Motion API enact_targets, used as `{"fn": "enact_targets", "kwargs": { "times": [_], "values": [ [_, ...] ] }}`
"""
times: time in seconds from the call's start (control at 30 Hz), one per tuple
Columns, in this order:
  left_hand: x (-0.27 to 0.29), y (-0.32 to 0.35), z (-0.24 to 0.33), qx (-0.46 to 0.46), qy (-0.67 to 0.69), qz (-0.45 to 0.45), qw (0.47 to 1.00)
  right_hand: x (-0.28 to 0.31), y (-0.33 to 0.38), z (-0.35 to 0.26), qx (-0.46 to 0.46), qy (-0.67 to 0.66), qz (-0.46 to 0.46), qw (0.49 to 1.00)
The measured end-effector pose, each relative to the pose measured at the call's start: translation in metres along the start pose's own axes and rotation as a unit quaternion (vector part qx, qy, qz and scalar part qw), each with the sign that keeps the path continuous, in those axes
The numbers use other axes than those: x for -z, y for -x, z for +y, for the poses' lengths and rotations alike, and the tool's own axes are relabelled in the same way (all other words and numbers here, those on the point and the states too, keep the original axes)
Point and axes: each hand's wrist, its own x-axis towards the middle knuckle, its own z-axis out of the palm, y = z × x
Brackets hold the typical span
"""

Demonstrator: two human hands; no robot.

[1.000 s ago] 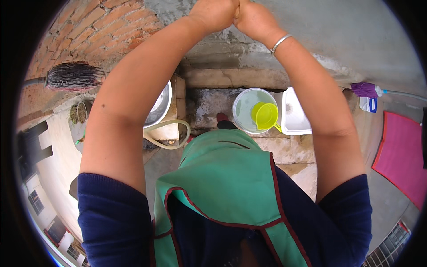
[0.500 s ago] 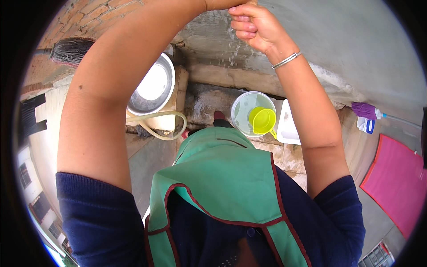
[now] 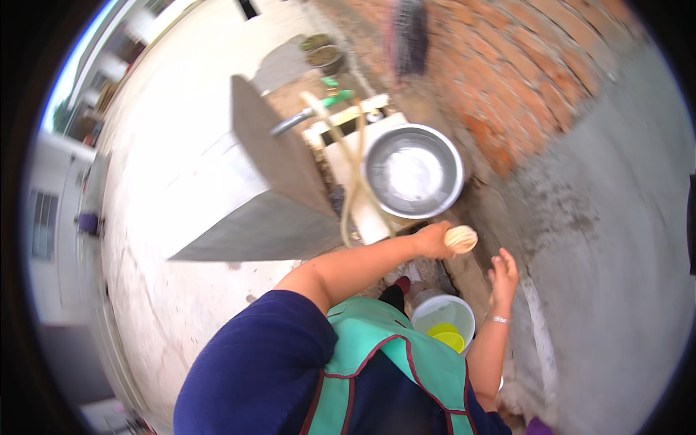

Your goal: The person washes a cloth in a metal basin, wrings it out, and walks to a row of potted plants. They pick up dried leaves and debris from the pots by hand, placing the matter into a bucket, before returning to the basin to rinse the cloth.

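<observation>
My left hand [image 3: 432, 241] is closed round a cream-coloured twisted cloth [image 3: 461, 239], whose ridged, rounded end points toward my right hand. My right hand [image 3: 502, 278] is held apart from the cloth with its fingers spread, and nothing shows in it. Just beyond my left hand sits a wide metal basin [image 3: 414, 171] with a bright, shiny inside. Below my hands, near my apron, stands a whitish bucket [image 3: 433, 310] with a yellow-green dipper [image 3: 447, 336] in it, partly hidden by the apron.
A pale hose [image 3: 353, 174] loops beside the basin from a green tap [image 3: 339, 96]. To the left stands a grey concrete slab [image 3: 268, 217]. A brick wall [image 3: 500, 80] and a grey plastered wall [image 3: 609, 239] run along the right. A dark mop head [image 3: 410, 36] leans at the far side.
The view has swung left. My hands, together at the top edge with water falling nearby, have come down and parted. My right hand has opened; the cloth is now visible in my left.
</observation>
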Motion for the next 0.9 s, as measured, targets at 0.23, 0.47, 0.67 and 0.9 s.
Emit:
{"fn": "enact_targets", "kwargs": {
  "times": [0.23,0.47,0.67,0.9],
  "values": [
    [0.079,0.197,-0.068,-0.053,0.112,0.151,0.981,-0.2,0.133,-0.033,-0.041,-0.034,-0.393,0.918],
    [0.121,0.471,-0.178,-0.079,0.055,0.406,0.909,-0.368,0.32,0.011,0.1,0.012,-0.547,0.831],
    [0.124,0.715,-0.275,0.051,0.218,0.569,0.792,-0.473,0.493,0.094,0.18,0.255,-0.666,0.678],
    [0.153,0.847,-0.345,0.058,0.332,0.599,0.726,-0.64,0.605,0.107,0.303,0.246,-0.779,0.491]
  ]
}}
